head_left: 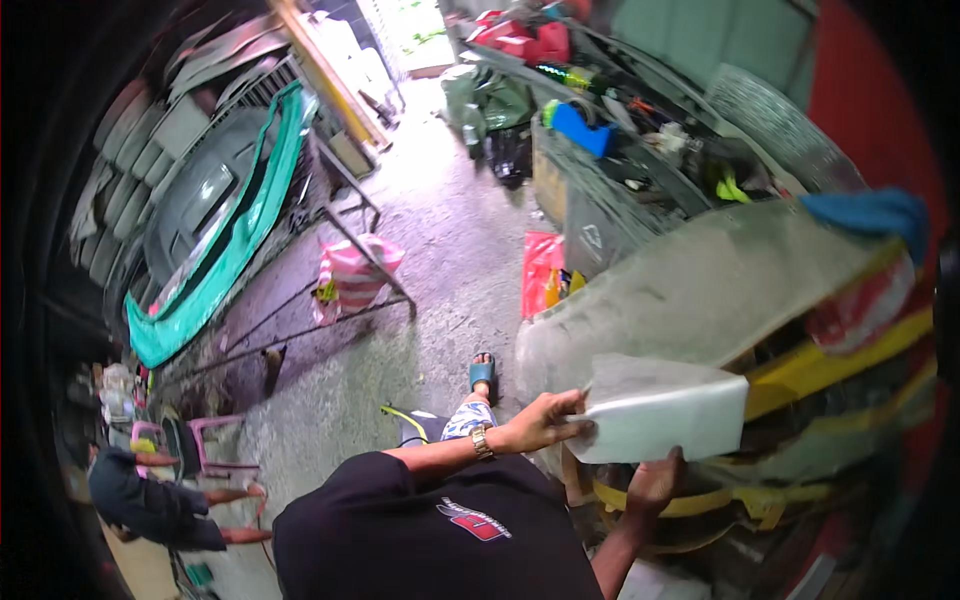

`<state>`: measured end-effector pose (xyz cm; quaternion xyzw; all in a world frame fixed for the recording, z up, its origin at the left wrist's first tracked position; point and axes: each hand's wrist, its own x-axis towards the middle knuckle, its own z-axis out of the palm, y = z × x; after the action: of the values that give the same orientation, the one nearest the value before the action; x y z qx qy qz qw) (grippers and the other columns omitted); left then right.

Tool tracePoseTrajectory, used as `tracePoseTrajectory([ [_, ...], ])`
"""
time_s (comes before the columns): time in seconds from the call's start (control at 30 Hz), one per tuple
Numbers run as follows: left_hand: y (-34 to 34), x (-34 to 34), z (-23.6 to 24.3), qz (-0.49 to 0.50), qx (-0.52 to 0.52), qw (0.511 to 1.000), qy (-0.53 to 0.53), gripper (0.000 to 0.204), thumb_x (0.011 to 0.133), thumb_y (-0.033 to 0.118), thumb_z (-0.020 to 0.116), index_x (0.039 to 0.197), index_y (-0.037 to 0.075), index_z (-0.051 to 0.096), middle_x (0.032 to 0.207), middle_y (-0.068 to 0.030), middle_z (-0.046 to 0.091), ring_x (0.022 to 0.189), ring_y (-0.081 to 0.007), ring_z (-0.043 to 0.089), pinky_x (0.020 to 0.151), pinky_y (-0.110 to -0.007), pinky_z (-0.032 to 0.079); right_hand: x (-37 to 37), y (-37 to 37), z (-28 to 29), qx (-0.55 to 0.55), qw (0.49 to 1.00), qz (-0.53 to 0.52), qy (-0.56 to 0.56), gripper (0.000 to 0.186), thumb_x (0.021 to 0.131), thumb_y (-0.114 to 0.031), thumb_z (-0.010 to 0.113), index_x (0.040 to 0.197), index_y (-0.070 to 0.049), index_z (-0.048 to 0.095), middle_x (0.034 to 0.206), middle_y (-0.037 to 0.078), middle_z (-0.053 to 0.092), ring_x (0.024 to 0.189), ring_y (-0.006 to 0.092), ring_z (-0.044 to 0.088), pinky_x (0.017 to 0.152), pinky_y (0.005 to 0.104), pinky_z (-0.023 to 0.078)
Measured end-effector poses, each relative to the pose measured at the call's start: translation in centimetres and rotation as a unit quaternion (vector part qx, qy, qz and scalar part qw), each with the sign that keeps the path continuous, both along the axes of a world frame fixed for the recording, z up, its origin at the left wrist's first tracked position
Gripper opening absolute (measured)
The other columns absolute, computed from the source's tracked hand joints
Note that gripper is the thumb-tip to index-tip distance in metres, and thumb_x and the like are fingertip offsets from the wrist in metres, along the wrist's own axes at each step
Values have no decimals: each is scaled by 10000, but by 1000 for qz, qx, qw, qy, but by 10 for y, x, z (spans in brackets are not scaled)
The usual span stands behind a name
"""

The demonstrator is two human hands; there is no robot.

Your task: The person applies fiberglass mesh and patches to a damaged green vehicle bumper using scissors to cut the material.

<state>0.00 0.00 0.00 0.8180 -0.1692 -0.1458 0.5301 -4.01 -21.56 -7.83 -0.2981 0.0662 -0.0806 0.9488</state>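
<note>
A white folded sheet (665,420), which looks like paper, is held between my two hands above a dusty, rounded grey panel. Its upper layer looks greyer and slightly see-through. My left hand (545,424), with a metal-band watch at the wrist, pinches the sheet's left edge between thumb and fingers. At the lower edge, my right hand (655,482) grips with the thumb; its other fingers are hidden. Directly beyond the sheet lies the grey panel (690,285).
Yellow curved parts (850,365) stack on the right, near a blue cloth (870,212). A cluttered bench (640,160) runs behind. A metal frame (400,290) with a striped bag (355,275) stands left, beside a teal bumper (215,270). Another person (160,500) sits lower left.
</note>
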Motion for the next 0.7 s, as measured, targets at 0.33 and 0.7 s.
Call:
tracePoseTrajectory([
  [0.33,129,45,-94,263,-137,955,15,199,841,152,691,899,14,560,754,-40,608,746,-64,582,662,-255,472,170,130,-22,34,967,197,159,358,855,-125,601,1204,-92,534,1215,50,568,1142,216,517,993,409,393],
  [0.7,308,148,-128,252,-424,851,181,208,869,127,607,1030,40,506,944,-37,585,930,-154,585,836,-313,487,324,296,-35,-19,938,308,156,319,826,-121,644,1141,-114,592,1162,3,605,1117,193,539,979,381,409],
])
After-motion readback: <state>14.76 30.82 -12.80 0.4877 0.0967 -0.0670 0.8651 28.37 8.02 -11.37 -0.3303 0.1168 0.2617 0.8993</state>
